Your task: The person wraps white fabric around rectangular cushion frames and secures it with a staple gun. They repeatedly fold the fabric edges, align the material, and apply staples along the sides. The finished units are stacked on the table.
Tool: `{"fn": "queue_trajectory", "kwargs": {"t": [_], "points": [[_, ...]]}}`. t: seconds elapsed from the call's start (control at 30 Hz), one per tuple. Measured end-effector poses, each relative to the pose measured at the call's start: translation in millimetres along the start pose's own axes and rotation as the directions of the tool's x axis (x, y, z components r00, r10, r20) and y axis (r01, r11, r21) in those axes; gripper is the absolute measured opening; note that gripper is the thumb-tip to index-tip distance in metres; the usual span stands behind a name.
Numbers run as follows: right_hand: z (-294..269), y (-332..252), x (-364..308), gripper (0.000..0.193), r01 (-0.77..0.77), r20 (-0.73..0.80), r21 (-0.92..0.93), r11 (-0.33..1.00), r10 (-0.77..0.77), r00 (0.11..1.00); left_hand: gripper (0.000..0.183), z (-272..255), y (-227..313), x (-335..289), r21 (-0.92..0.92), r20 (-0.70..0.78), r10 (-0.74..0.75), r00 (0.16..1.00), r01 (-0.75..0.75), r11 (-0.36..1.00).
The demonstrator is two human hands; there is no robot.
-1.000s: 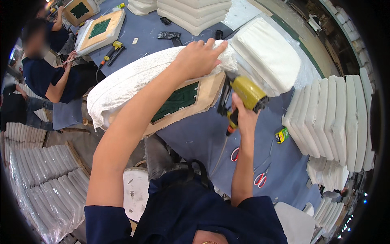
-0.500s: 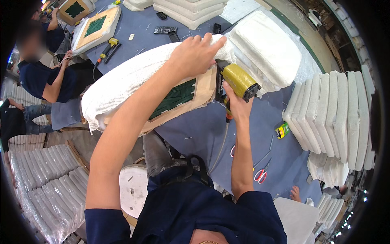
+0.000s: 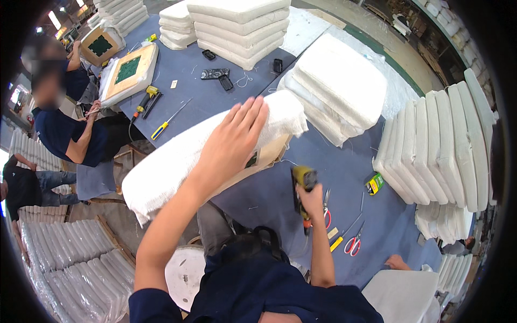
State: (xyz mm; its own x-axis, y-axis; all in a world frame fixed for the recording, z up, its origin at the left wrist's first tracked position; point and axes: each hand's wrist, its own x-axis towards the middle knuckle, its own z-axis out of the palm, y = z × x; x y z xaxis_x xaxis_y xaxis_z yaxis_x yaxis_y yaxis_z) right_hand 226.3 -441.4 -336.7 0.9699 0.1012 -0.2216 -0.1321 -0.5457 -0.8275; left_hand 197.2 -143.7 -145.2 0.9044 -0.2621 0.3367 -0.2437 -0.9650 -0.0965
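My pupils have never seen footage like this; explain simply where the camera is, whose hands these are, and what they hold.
No robot here: a person works bare-handed, filmed from a wide fisheye camera on the head, looking down, which bends straight edges. The left hand lies over a white-covered, wood-framed cushion; the right hand grips a yellow-and-black gun-shaped tool. On the blue table lie red-handled scissors, a yellow-handled pointed tool and stacks of pale cushions.
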Motion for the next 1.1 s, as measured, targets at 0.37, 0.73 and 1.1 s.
{"fn": "queue_trajectory", "kwargs": {"t": [0.37, 0.73, 1.1], "points": [[-9, 34, -19, 0.065, 0.020, -0.066, 0.495, 0.869, 0.015, 0.998, 0.063, -23, 102, -53, 0.074, 0.086, -0.049, 0.995, 0.043, 0.996], [-34, -130, 3, 0.070, 0.226, -0.020, 0.579, 0.784, -0.263, 0.964, 0.057, -18, 122, -60, 0.023, 0.082, -0.047, 0.996, 0.045, 0.999], [-13, -136, 49, 0.043, 0.380, -0.296, 0.479, 0.792, -0.262, 0.919, 0.115, -109, 60, -221, -0.098, 0.293, -0.602, 0.742, 0.650, 0.754]]}}
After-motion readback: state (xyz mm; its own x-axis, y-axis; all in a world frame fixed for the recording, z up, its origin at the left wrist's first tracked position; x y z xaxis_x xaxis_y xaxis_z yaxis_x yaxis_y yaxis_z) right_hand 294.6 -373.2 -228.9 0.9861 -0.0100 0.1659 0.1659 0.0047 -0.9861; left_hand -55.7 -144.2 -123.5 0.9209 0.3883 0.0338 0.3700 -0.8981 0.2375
